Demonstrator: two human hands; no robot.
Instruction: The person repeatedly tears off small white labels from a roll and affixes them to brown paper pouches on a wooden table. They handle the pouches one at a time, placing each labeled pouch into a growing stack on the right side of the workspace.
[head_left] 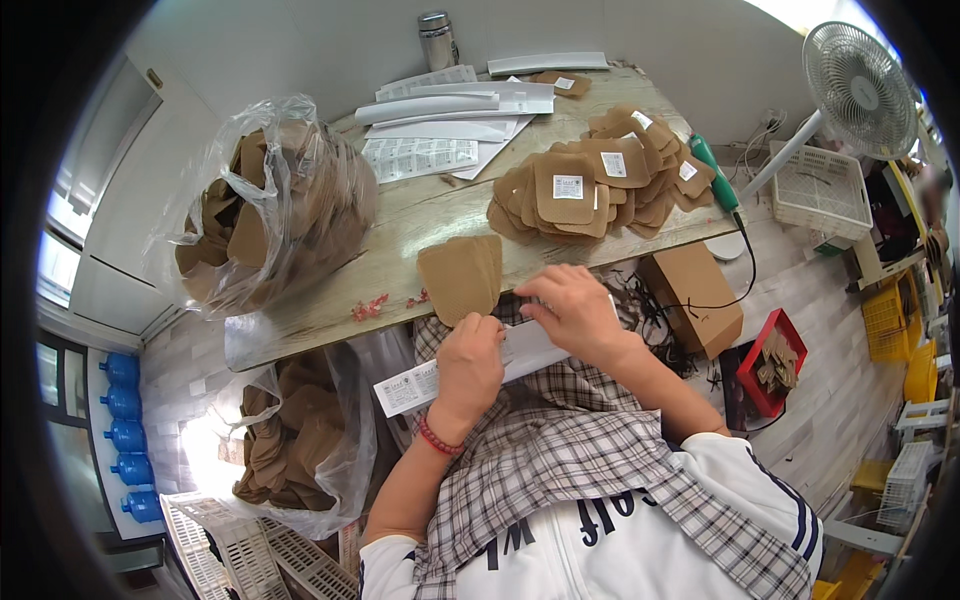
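Observation:
My left hand (470, 362), with a red bead bracelet at the wrist, has its fingers closed on a white strip of printed labels (408, 389) lying across my lap. My right hand (580, 315) is over the strip's other end, its fingers curled and its thumb near the index finger. What its fingertips hold, if anything, is too small to make out. Just beyond both hands, a small stack of brown rounded pads (458, 278) lies at the table's near edge, with no label showing on top. Farther right, a heap of similar brown pads (566, 200) carries white labels.
On the table (420, 215) stand a clear bag of brown pieces (300, 200), label sheets (420, 158) and a steel flask (437, 40). A green corded tool (712, 172) lies at the right edge. Below are another filled bag (290, 430), a cardboard box (695, 300) and a red tray (748, 370).

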